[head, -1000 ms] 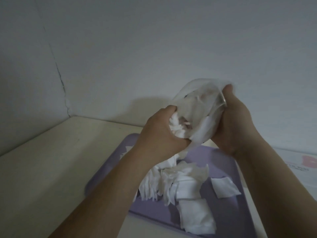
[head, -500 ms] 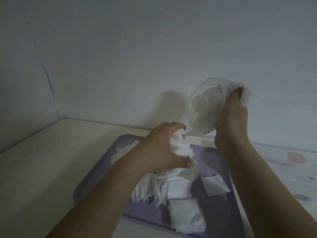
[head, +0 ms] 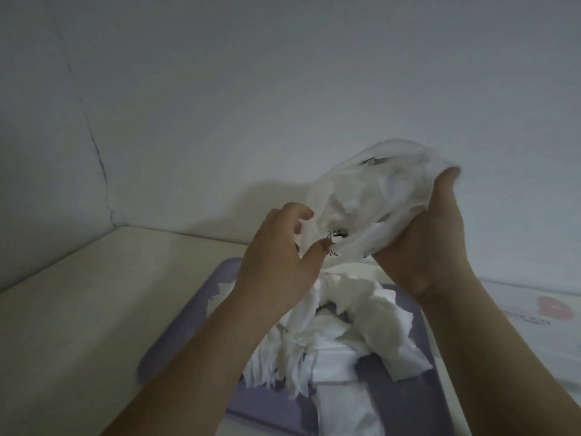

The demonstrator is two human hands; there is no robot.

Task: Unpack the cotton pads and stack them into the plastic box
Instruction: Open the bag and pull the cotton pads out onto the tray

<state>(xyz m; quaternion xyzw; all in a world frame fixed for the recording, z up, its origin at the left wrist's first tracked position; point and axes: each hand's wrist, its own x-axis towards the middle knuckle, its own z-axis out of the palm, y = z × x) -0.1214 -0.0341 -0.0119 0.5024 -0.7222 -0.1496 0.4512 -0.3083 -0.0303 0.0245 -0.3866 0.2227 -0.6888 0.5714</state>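
Right hand (head: 421, 247) has its fingers clamped round the crumpled plastic bag (head: 374, 199), held up high. Left hand (head: 279, 262) fingers are loosely spread at the bag's mouth, gripping nothing, with the cotton pads (head: 330, 338) piled right below on the purple tray (head: 188, 347).

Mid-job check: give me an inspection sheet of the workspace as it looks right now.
Surface: pale table in a wall corner.
Job's things: plastic bag held up, white inside; cotton pads heaped loose on the purple tray. Plastic box: nothing seen.
Clutter: printed paper on the right.
Grips: left hand open at the bag's mouth; right hand shut on the bag.
Cables: nothing seen.
Surroundings: bare wall, a crack near the corner.
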